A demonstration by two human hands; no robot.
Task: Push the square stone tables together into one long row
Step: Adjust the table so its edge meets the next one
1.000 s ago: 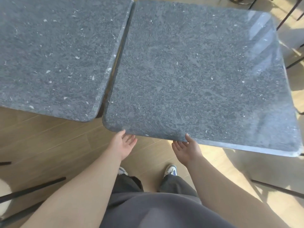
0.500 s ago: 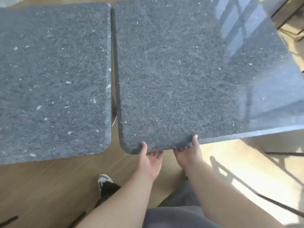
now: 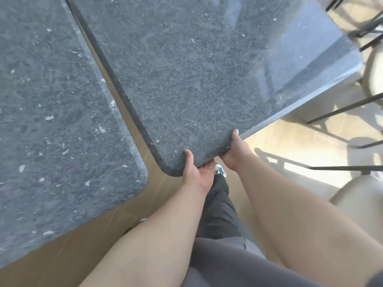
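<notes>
Light wood flooring (image 3: 99, 245) fills the bottom of my view, sunlit off to the right where black metal chair legs (image 3: 342, 108) and a pale round seat (image 3: 360, 193) stand. Two dark grey speckled stone tables take up most of the frame. The right-hand stone table (image 3: 196, 79) sits directly ahead of both my hands, its near rounded corner between them and the other table. My left hand (image 3: 194, 175) grips that near edge just right of the corner: the thumb lies on top of the slab and the fingers curl under it, out of sight. My right hand (image 3: 234, 152) holds the same edge a little further along, thumb up on the stone, fingers wrapped beneath. The two hands are close together, nearly side by side.

The left-hand stone table (image 3: 51, 121) lies to the left of my left hand. The two tabletops are not touching: a wedge of floor shows between them, narrow at the far end and widening toward me.

Below my forearms I see dark grey trousers (image 3: 219, 212) and a white sneaker (image 3: 220, 170) on the floor just under the gripped edge.
</notes>
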